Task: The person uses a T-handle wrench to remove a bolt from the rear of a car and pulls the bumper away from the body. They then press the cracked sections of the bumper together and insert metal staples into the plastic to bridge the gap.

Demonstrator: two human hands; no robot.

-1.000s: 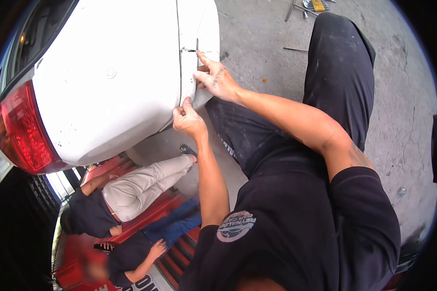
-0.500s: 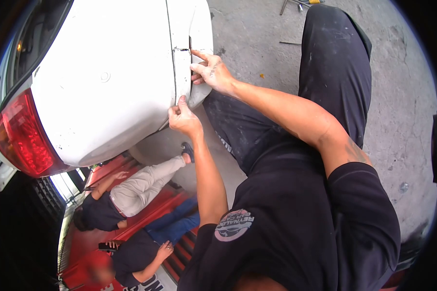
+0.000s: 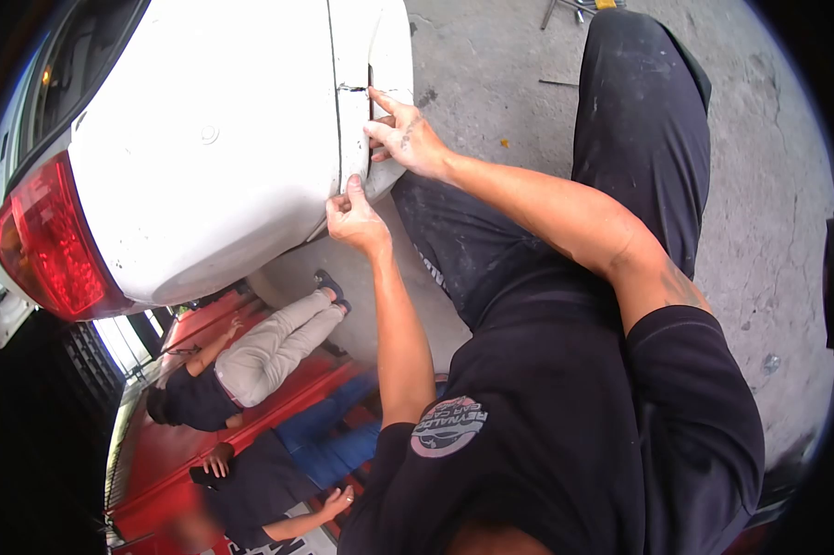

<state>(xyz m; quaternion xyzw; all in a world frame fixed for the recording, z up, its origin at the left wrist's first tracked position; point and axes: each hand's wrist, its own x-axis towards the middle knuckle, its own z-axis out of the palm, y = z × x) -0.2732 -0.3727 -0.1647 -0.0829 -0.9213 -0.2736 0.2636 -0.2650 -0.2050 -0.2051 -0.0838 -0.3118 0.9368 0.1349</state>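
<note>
A white car body (image 3: 204,176) with a narrow trim strip (image 3: 353,139) along its edge fills the upper left. A dark gap runs beside the strip, and a dark crack crosses its upper part. My left hand (image 3: 357,220) is closed at the strip's lower end, thumb on top and fingers curled at the panel edge. Higher up, my right hand (image 3: 408,139) touches the strip's edge by the gap. Its index finger points at the crack, with the thumb apart below it and the other fingers bent.
A red tail light (image 3: 55,239) is at the car's left. Two people stand at lower left, one in light trousers (image 3: 278,347), one in jeans (image 3: 329,435) holding a dark object. Tools (image 3: 574,11) lie on the concrete floor (image 3: 759,166) beyond my dark-trousered knee (image 3: 639,102).
The car has shifted slightly right and up in view. My hands keep nearly the same places on the strip. The two people behind have changed posture.
</note>
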